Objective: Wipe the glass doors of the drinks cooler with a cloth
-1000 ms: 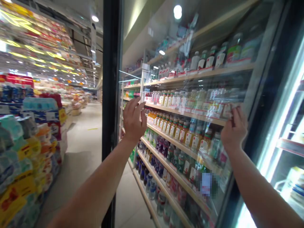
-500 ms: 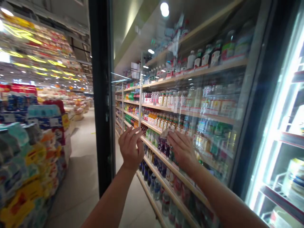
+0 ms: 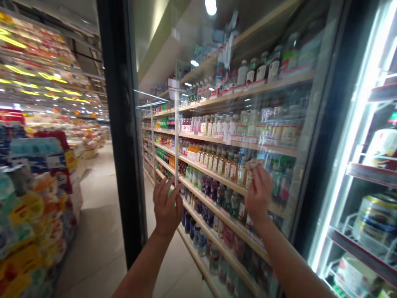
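My left hand (image 3: 167,207) rests flat on the glass door (image 3: 217,54), fingers spread and pointing up, close to the door's black frame (image 3: 120,145). My right hand (image 3: 259,192) is closed around a small pale crumpled cloth (image 3: 252,163) and presses it against the glass at chest height. Both forearms reach up from the bottom edge. Through the pane I see wooden shelves (image 3: 235,93) packed with rows of drink bottles (image 3: 217,161).
The lit inside of a cooler (image 3: 372,174) with wire shelves and tubs is at the right. Stacked packs of goods (image 3: 31,186) line the left side. A tiled aisle (image 3: 99,215) runs away between them.
My right hand swept left across the glass with the cloth, then back to the right and lower than at first. My left hand slid down the pane. My view shifted right.
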### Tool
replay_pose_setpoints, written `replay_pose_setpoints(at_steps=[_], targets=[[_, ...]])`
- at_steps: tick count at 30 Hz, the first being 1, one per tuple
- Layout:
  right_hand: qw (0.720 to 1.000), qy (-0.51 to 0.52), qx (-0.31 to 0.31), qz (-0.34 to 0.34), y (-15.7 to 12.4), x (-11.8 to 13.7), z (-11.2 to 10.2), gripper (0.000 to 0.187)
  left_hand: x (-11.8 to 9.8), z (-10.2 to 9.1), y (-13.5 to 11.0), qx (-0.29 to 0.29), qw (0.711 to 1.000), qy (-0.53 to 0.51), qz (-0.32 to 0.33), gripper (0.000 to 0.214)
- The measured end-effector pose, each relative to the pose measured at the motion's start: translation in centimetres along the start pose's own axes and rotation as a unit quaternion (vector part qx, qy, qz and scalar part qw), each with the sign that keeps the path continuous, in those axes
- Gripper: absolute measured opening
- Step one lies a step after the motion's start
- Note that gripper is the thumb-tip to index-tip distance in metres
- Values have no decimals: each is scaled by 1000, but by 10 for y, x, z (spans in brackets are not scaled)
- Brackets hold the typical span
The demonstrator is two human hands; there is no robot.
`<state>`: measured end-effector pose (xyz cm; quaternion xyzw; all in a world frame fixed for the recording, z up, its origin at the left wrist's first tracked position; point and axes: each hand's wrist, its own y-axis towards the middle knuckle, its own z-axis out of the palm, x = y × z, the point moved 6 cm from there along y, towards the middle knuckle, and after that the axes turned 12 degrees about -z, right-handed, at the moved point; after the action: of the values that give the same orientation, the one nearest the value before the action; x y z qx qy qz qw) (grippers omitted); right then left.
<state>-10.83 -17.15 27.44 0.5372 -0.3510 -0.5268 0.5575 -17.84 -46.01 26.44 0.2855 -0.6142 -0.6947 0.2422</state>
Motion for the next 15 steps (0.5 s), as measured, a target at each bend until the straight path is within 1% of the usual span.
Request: replay_pose_setpoints(at_steps=[1, 3, 4, 5, 6, 7, 9, 11, 12, 13, 14, 15], targets=[[999, 20, 30, -24, -8, 19, 5, 59, 0, 0, -8, 5, 1000, 12, 4, 35], [985, 74, 119, -105, -20, 51, 15, 62, 0, -1, -20, 10, 999, 43, 13, 37], [977, 90, 144, -132, -22, 58, 16, 62, 0, -1, -24, 10, 998, 57, 19, 37], [973, 96, 153, -142, -21, 57, 15, 61, 0, -1, -27, 9, 997, 68, 25, 39], [976, 88, 145, -134, -17, 48, 12, 60, 0, 0, -29, 8, 997, 75, 28, 41], [984, 71, 120, -108, -11, 32, 6, 59, 0, 0, -29, 8, 996, 79, 28, 43], [999, 22, 42, -27, 4, -11, -7, 55, 0, 2, -29, 11, 996, 83, 24, 49], [997, -21, -52, 56, 15, -48, -20, 48, -1, 4, -28, 16, 996, 88, 17, 55], [992, -35, -82, 85, 18, -58, -22, 47, -1, 4, -28, 20, 995, 92, 13, 58], [989, -43, -100, 103, 20, -61, -21, 47, -2, 6, -28, 25, 995, 95, 11, 60], [988, -44, -102, 109, 21, -57, -18, 48, -2, 7, -27, 31, 995, 98, 9, 61], [990, -38, -92, 104, 21, -46, -12, 49, -1, 8, -27, 37, 994, 100, 4, 63]])
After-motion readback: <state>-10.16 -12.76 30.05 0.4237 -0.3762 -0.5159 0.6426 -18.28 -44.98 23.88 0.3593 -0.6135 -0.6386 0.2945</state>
